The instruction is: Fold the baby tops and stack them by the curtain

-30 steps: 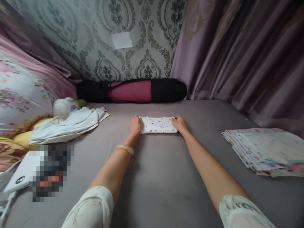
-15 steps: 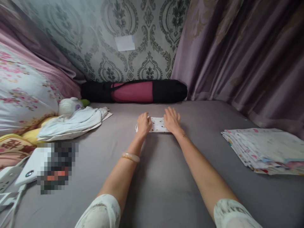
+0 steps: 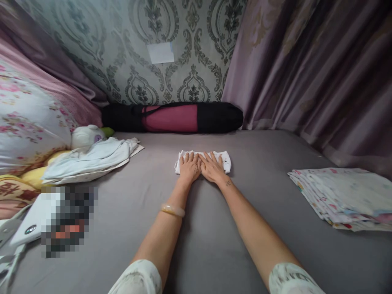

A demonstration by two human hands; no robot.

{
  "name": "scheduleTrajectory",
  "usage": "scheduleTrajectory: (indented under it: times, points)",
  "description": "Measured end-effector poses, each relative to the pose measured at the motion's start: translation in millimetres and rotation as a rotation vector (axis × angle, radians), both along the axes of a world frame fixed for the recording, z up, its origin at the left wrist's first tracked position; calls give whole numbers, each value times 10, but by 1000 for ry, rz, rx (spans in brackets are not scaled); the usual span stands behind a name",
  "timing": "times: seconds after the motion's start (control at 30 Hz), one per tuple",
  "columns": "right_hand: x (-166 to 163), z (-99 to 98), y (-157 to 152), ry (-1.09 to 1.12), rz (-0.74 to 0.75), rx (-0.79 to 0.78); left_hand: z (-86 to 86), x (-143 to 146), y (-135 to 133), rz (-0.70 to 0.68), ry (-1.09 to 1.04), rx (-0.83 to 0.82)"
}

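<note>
Folded cloth [image 3: 226, 158]: partly under left hand [image 3: 190, 168], right hand [image 3: 212, 168], flat, spread
Fabric stack [image 3: 346, 196]: right of cloth
Bag [image 3: 173, 119]: behind cloth

White cloth [image 3: 226, 162] with dark specks

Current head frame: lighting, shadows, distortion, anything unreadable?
Head view: uneven light, the right-hand curtain darkest toward the upper-right corner; head view: soft shadow on the gray bedsheet beside the left forearm; head view: likely wide-angle edge stretch; head view: mosaic patch over the right edge of the white device, print on the folded cloth too small to read.
</note>
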State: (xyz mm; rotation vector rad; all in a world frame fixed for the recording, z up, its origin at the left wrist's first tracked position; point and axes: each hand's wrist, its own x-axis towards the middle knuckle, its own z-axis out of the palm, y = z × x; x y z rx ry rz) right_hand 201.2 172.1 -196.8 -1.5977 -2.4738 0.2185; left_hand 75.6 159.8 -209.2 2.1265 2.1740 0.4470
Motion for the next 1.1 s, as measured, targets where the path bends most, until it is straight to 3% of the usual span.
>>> scheduleTrajectory:
  times: [0.5,0.67,0.9,1.1]
  points:
    - [17,10,24,15,-11,-38,22,11,7,47,-27,-24]
    - [94,-3,20,5,-102,46,8,-62,-3,77,13,36]
    - [129,-47,23,7,-120,2,5,-99,1,93,8,-61]
    - [168,-40,57,-25,-185,16,34,-149,-29,129,34,2]
